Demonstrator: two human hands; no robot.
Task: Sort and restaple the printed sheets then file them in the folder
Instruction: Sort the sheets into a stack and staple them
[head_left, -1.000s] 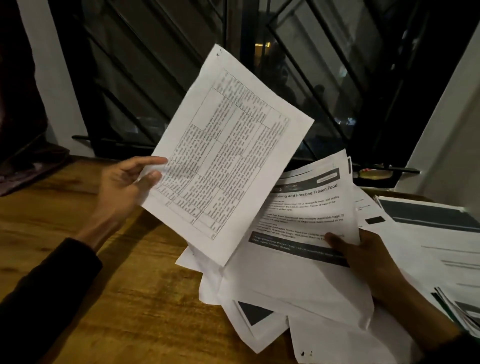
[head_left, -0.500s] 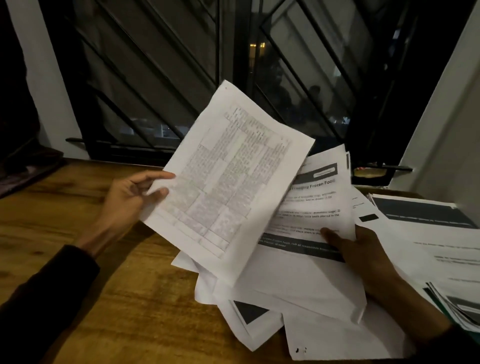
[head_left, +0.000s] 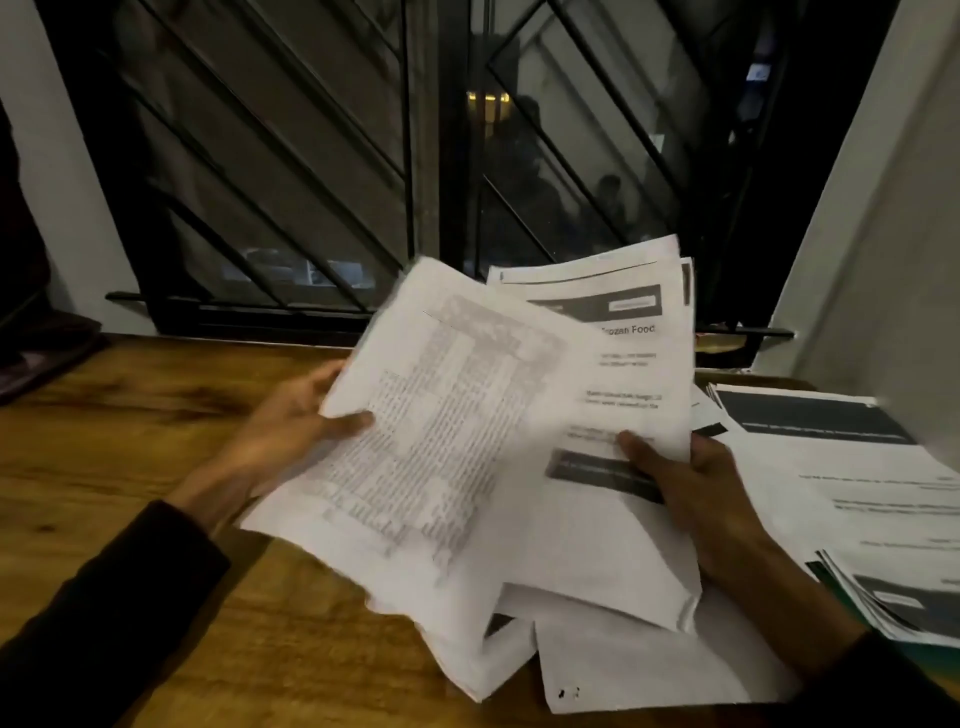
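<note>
the left hand (head_left: 283, 441) sits at about nine o'clock of the paper pile, its fingers (head_left: 349, 422) pinching the left edge of a table-printed sheet (head_left: 441, 431), thumb on the printed face and the other fingers behind it. that sheet is blurred and tilted, its top corner leaning toward one o'clock, and it overlaps the left part of the sheets beside it. the right hand (head_left: 696, 499) is at three o'clock of the pile, its thumb pressed on the face of a frozen food sheet (head_left: 623, 364) with a dark header band, the remaining fingers curled behind a small stack (head_left: 597, 561) of pages held with it. beneath both hands more loose sheets (head_left: 623, 670) lie fanned on the wooden table (head_left: 130, 415), one at six o'clock showing two dark marks near its lower edge. at four o'clock, to the right of the right hand, further printed pages (head_left: 841, 467) with dark bands lie flat on the table, and a second bundle (head_left: 893, 597) lies at the frame's right edge. a barred window (head_left: 311, 156) fills twelve o'clock. dark sleeves (head_left: 104, 613) cover both forearms.
</note>
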